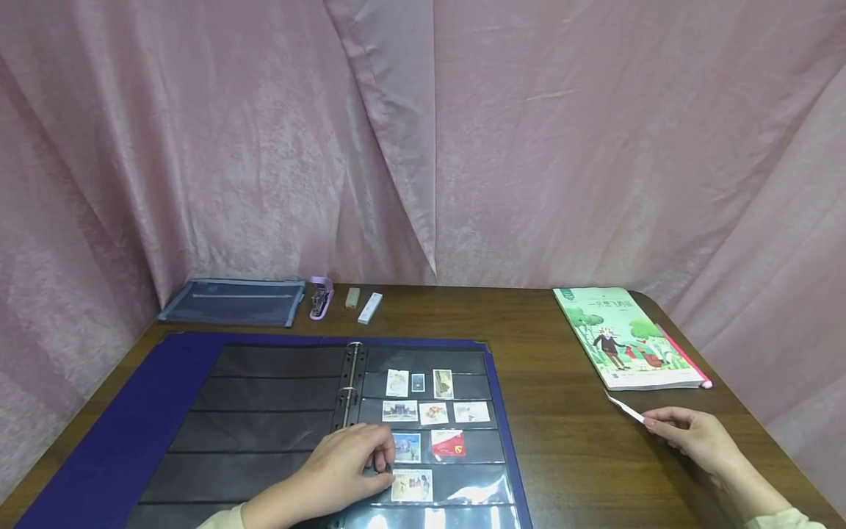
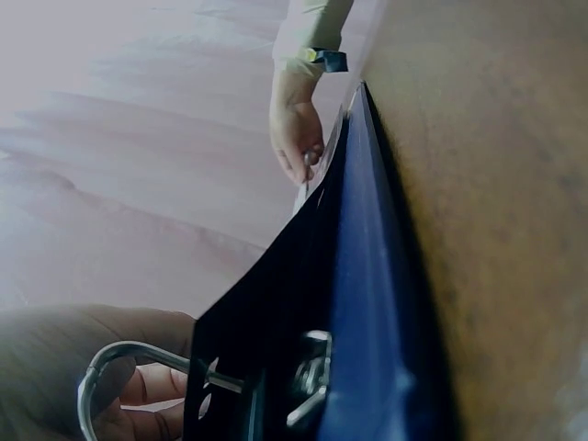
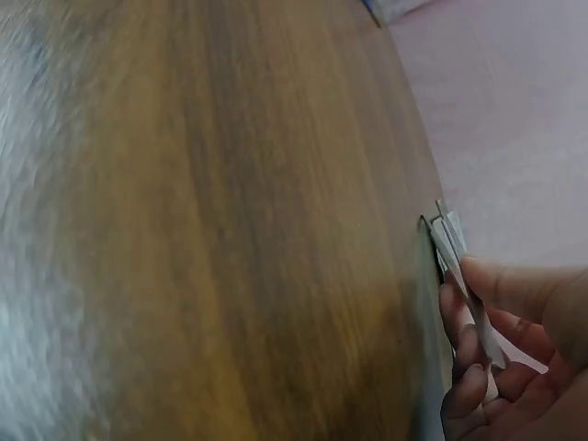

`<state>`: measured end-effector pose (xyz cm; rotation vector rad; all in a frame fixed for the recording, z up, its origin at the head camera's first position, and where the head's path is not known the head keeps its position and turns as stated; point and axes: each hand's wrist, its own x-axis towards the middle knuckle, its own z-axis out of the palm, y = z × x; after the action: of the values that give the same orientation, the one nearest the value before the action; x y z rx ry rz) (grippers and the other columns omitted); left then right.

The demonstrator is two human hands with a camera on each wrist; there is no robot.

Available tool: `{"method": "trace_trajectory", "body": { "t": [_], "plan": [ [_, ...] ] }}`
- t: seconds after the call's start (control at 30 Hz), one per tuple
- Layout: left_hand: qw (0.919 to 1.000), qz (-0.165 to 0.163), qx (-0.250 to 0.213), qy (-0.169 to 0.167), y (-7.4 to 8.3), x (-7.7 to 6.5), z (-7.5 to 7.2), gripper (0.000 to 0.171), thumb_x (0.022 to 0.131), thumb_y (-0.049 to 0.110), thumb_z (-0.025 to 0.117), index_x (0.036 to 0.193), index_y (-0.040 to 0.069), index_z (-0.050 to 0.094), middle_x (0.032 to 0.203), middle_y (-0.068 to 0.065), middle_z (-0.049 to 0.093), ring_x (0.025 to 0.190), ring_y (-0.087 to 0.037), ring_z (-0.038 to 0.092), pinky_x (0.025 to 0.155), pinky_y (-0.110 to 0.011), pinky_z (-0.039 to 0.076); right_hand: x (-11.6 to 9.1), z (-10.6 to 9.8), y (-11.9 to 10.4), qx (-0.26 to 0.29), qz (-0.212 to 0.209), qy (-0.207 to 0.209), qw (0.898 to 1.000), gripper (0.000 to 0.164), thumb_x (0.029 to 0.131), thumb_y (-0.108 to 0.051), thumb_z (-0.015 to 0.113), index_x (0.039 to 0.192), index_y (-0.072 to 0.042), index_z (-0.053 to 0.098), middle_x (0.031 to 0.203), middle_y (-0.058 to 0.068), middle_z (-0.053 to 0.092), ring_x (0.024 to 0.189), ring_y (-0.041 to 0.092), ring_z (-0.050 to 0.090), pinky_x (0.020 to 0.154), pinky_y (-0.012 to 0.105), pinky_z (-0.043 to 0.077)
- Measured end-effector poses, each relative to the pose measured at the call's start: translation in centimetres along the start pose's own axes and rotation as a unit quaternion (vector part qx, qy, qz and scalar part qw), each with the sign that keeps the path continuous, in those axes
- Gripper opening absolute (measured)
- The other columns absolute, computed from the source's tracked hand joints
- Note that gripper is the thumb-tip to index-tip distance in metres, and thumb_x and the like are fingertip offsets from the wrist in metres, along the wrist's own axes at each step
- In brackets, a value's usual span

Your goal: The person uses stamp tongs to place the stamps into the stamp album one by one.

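Note:
A stamp album (image 1: 264, 411) with black pocket pages lies open on the table. Several stamps (image 1: 434, 413) stand in the strips of its right page. My left hand (image 1: 346, 459) rests by the metal rings, fingers loosely curled over the page and thumb at the edge of the lowest stamp (image 1: 413, 486). In the left wrist view those fingers (image 2: 152, 390) show behind a metal ring (image 2: 119, 347). To the right of the album, my right hand (image 1: 700, 441) pinches white tweezers (image 1: 624, 408) between thumb and fingers, tips pointing toward the book. The tweezers (image 3: 459, 266) also show in the right wrist view.
A green picture-covered book (image 1: 624, 342) lies at the right, a pink pen (image 1: 687, 360) along its side. At the back left are a blue mesh pouch (image 1: 234, 303), a purple stapler (image 1: 321, 298), a small greenish block (image 1: 352, 297) and a white box (image 1: 370, 308). A pink curtain (image 1: 529, 147) hangs behind.

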<state>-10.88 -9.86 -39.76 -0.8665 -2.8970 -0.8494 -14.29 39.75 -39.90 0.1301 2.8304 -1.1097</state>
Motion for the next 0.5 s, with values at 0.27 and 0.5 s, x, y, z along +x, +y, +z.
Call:
{"method": "trace_trajectory", "body": {
  "t": [0.27, 0.5],
  "plan": [
    [1.0, 0.003, 0.004, 0.002, -0.09, 0.04, 0.12, 0.025, 0.07, 0.028, 0.073, 0.074, 0.029, 0.049, 0.068, 0.021, 0.046, 0.065, 0.005, 0.039, 0.06, -0.016, 0.032, 0.05, 0.17, -0.06, -0.043, -0.032, 0.018, 0.998, 0.032, 0.085, -0.026, 0.06, 0.102, 0.002, 0.063, 0.061, -0.012, 0.047, 0.052, 0.0, 0.041, 0.049, 0.021, 0.039],
    [1.0, 0.002, 0.002, -0.002, -0.06, 0.09, 0.1, 0.024, 0.07, 0.028, 0.073, 0.074, 0.029, 0.049, 0.068, 0.021, 0.045, 0.065, 0.005, 0.039, 0.06, -0.016, 0.032, 0.13, 0.21, -0.01, -0.091, -0.039, 0.024, 0.995, 0.029, 0.084, -0.029, 0.061, 0.098, -0.004, 0.065, 0.066, -0.008, 0.051, 0.057, -0.001, 0.038, 0.052, 0.021, 0.034]
  ]
}}
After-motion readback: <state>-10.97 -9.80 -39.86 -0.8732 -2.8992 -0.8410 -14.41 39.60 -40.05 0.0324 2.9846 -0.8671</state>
